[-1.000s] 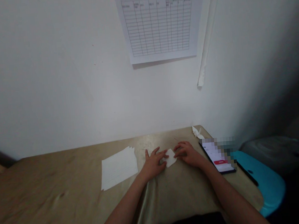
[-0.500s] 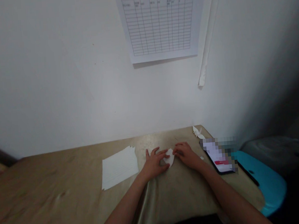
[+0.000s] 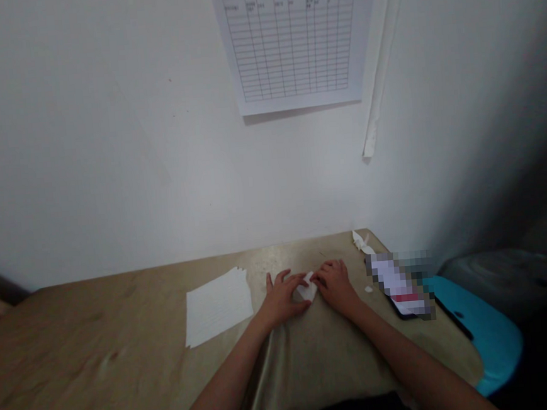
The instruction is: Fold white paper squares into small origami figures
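Observation:
A small folded piece of white paper [image 3: 309, 290] lies on the brown covered table between my hands. My left hand [image 3: 282, 299] keeps its thumb and index finger on the paper's left side, while its other fingers spread over the tabletop. From the right, my right hand [image 3: 335, 282] pinches the paper's upper right edge with thumb and fingertips. How the paper is folded beneath the fingers is partly hidden. Left of my left hand rests a stack of white paper sheets [image 3: 219, 307], slightly fanned at its edges.
A smartphone [image 3: 402, 286] with a blurred screen lies right of my right hand. A small paper scrap [image 3: 368, 289] and a crumpled white paper piece [image 3: 362, 243] are near it. A turquoise stool [image 3: 499, 332] stands beyond the table's right edge. The wall carries a printed table sheet [image 3: 294, 45].
My right hand has shifted slightly left and folded over the paper's right edge, so less of the paper shows. My left hand stays nearly still.

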A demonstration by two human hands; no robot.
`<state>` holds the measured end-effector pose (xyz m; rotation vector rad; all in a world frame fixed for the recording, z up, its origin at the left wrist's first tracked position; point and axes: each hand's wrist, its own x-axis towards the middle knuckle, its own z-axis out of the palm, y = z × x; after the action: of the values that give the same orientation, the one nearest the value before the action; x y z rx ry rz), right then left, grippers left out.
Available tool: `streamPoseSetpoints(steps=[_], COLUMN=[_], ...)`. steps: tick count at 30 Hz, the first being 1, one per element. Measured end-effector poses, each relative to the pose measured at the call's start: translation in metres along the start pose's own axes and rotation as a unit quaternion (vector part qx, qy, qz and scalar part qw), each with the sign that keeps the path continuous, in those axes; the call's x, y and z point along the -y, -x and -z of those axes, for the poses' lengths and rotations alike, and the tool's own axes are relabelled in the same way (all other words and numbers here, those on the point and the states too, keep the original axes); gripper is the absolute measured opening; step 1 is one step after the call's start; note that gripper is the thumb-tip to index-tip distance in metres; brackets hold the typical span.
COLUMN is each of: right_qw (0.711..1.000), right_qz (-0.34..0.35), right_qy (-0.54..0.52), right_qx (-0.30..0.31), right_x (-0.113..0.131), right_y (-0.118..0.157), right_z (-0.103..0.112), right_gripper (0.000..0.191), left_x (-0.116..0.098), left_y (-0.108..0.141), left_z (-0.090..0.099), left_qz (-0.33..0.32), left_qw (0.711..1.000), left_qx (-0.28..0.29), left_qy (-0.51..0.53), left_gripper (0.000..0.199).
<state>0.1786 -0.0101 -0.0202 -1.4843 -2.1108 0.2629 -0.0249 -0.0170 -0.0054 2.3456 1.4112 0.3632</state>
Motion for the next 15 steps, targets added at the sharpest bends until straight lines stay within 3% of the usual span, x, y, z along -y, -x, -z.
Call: streamPoseSetpoints(steps=[11, 15], right_qw=[0.999, 0.998], right_qz=[-0.039, -0.054], right_qy=[-0.021, -0.016], right_qx=[-0.003, -0.004], right_x=[0.0000, -0.0011], right_y=[-0.0034, -0.0044], right_z=[-0.0045, -0.0062], right_gripper=[0.019, 0.013], left_x=[-0.0020, -0.0035], left_y=[0.0007, -0.0001], left_z=[-0.0009, -0.0019], left_qz=[0.000, 0.006], left_qw=[1.000, 1.000], left_qx=[-0.022, -0.023], left_qy=[0.011, 0.009], left_gripper=[0.034, 0.036])
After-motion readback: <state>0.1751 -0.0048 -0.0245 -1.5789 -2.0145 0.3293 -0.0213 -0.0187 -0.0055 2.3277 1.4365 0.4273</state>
